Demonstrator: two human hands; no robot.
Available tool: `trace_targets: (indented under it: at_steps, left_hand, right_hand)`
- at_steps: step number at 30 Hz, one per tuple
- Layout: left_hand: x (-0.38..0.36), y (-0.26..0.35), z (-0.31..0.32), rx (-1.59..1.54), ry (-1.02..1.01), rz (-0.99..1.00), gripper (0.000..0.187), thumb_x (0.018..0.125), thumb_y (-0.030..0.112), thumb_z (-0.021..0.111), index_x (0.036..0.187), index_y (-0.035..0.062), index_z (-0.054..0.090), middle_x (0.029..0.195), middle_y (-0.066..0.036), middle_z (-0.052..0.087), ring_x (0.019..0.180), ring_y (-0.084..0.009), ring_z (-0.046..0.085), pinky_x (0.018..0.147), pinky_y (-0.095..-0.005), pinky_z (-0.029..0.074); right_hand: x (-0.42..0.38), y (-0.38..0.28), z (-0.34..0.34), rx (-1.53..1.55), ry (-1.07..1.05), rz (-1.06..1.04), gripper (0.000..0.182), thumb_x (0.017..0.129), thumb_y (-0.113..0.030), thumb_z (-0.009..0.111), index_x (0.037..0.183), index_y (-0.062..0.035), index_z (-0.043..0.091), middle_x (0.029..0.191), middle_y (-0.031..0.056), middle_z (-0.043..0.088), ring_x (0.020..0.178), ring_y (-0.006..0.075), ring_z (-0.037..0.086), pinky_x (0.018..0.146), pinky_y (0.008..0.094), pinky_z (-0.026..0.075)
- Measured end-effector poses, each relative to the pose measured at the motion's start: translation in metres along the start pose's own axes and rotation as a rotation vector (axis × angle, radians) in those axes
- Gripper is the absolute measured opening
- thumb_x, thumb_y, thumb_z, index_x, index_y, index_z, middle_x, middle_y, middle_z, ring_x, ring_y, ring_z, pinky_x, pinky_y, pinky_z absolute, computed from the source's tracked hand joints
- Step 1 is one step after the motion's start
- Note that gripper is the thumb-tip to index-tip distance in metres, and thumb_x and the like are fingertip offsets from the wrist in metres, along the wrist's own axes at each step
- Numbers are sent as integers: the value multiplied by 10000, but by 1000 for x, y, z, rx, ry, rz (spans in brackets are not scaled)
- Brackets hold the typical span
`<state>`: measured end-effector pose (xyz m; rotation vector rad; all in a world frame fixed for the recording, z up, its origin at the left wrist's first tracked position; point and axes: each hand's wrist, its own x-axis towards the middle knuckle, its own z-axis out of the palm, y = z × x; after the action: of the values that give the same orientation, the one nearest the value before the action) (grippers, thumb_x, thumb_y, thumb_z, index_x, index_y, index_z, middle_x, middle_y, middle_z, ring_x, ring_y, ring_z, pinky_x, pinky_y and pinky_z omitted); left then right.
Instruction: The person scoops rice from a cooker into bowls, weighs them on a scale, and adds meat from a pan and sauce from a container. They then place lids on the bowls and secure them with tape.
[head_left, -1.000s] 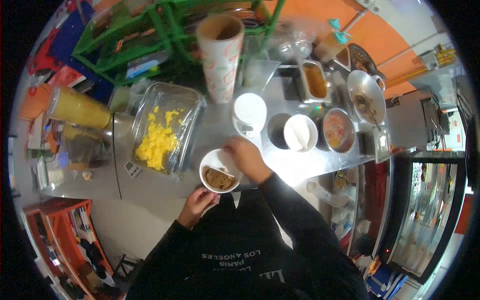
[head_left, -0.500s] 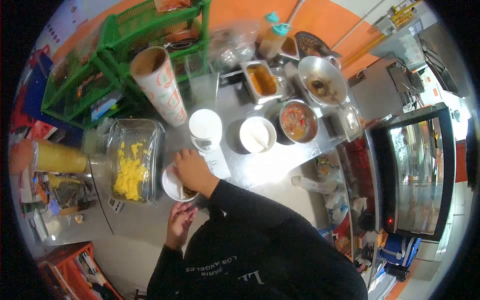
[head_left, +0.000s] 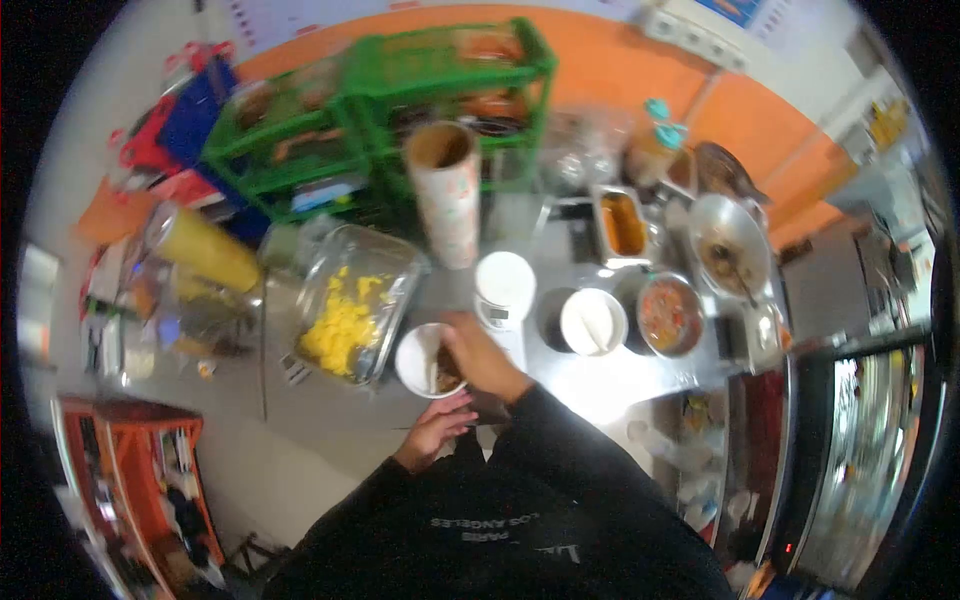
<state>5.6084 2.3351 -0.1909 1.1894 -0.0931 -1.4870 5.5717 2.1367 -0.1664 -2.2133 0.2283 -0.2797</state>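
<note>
A white bowl (head_left: 415, 362) with brown food and a pale strip inside stands at the counter's front edge. Over its right rim is my right hand (head_left: 487, 362), its fingers curled down; what they grip is hidden. My left hand (head_left: 436, 432) is just below the bowl, palm up with fingers spread, holding nothing. A white round container (head_left: 505, 284) sits on a small scale (head_left: 497, 313) behind my right hand. To the left, a glass tray (head_left: 398, 300) lined with plastic holds yellow food (head_left: 343, 325).
Right of the scale are a white bowl (head_left: 582, 338) with a white utensil, a metal bowl of chopped red food (head_left: 668, 315), a pan (head_left: 718, 240) and an orange sauce tray (head_left: 624, 226). A paper roll (head_left: 447, 215) stands before green crates (head_left: 375, 80); a yellow cylinder (head_left: 210, 250) is at left.
The view has turned and shifted, so the counter items appear farther right. My right hand has moved toward the bowl's right rim, showing more of its inside. My left hand stays near the bowl.
</note>
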Motion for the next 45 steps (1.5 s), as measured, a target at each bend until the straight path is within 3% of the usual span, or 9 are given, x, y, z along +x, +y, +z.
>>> trace_targets:
  at_steps: [8, 13, 19, 23, 29, 30, 38, 39, 45]
  left_hand:
    - [-84, -54, -119, 763, -124, -357, 579, 996, 386, 489, 1430, 18, 386, 1378, -126, 493, 1251, -230, 499, 1037, -387, 426]
    - [-194, -65, -172, 1234, 1425, -496, 667, 888, 418, 571, 1377, -10, 421, 1410, -247, 422, 1236, -395, 480, 991, -529, 415]
    - [-277, 15, -332, 1124, 1873, 178, 507, 887, 332, 611, 1260, 6, 502, 1242, -233, 548, 1120, -375, 548, 909, -480, 473]
    - [-265, 96, -517, 1143, 1829, 622, 431, 899, 330, 604, 1198, 25, 548, 1148, -215, 591, 1085, -358, 560, 931, -466, 459]
    - [-173, 184, -716, 1002, 2028, 155, 498, 819, 410, 685, 1149, 51, 586, 1104, -181, 622, 1113, -352, 556, 949, -464, 449]
    - [-168, 184, -731, 946, 1986, 157, 582, 773, 435, 722, 1175, 44, 565, 1142, -198, 605, 1106, -344, 565, 962, -465, 444]
    - [-218, 141, -864, 2063, 1322, 453, 227, 916, 216, 507, 997, 51, 639, 948, -162, 644, 880, -306, 621, 722, -436, 485]
    - [-243, 144, -832, 1954, 1243, 63, 298, 959, 273, 480, 1089, 23, 578, 1031, -164, 611, 891, -300, 607, 799, -434, 484]
    - [-262, 113, -432, 1377, 1024, 1080, 285, 977, 259, 513, 948, -23, 547, 1010, -218, 549, 947, -366, 539, 841, -492, 434]
  right_hand:
    - [-57, -6, -94, 572, 196, 249, 375, 1002, -194, 505, 1337, -41, 440, 1189, 90, 553, 1003, 169, 580, 828, 300, 496]
    - [-29, -58, -115, 723, 119, 141, 490, 961, -424, 571, 1174, 14, 524, 909, 67, 545, 752, 153, 551, 660, 272, 451]
    - [12, -97, -102, 693, -147, 162, 268, 971, -275, 589, 1081, -31, 594, 1040, 70, 592, 911, 189, 535, 845, 375, 451]
    - [33, -150, -69, 587, 89, 176, 273, 995, -284, 534, 1097, -39, 598, 1035, 69, 591, 935, 192, 549, 867, 334, 442]
    - [29, -191, 16, -205, 268, 324, 434, 928, -329, 645, 1254, -56, 561, 1335, 165, 556, 1238, 278, 508, 1056, 421, 394]
    - [32, -171, 34, 648, 387, 259, 382, 953, -379, 564, 1119, -36, 540, 958, 57, 537, 837, 169, 533, 725, 310, 449]
    - [58, -252, 106, 764, -27, 460, 254, 993, -121, 497, 1201, 12, 554, 1137, 105, 608, 987, 176, 603, 867, 320, 486]
    - [59, -257, 124, 824, -109, 524, 307, 1006, -190, 495, 1202, 37, 555, 1088, 99, 620, 945, 180, 608, 831, 318, 493]
    - [62, -252, 233, 1021, -302, 572, 245, 991, -272, 573, 1076, -45, 612, 956, 12, 646, 871, 74, 602, 754, 227, 507]
